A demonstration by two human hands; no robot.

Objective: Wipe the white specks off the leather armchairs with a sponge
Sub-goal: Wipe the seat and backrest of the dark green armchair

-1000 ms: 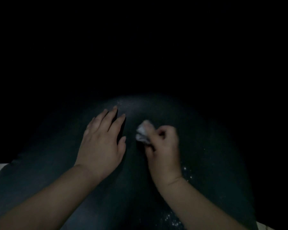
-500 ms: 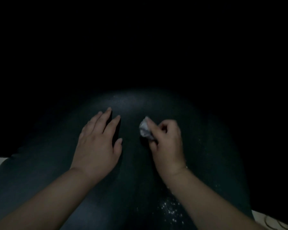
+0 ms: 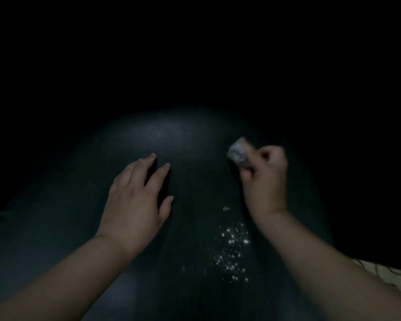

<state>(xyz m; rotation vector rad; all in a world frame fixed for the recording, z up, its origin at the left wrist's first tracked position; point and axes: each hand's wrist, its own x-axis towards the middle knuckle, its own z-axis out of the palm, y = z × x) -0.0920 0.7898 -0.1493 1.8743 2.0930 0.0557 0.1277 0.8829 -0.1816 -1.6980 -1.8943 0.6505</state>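
Room black beyond armchair (image 3: pixel 195 186) — left hand (image 3: pixel 134 205) flat, right hand (image 3: pixel 264 181) pinching blurred sponge (image 3: pixel 237 150).

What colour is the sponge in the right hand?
Pale grey-white sponge, gripped by the right hand; the head view, the only one, shows it.

Left hand (image 3: pixel 137 202) flat on armchair (image 3: pixel 190 181), right hand (image 3: pixel 265 181) opposite, specks (image 3: pixel 232 249) between the forearms

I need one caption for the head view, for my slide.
Right hand holds sponge; left hand rests on dark armchair; specks remain.
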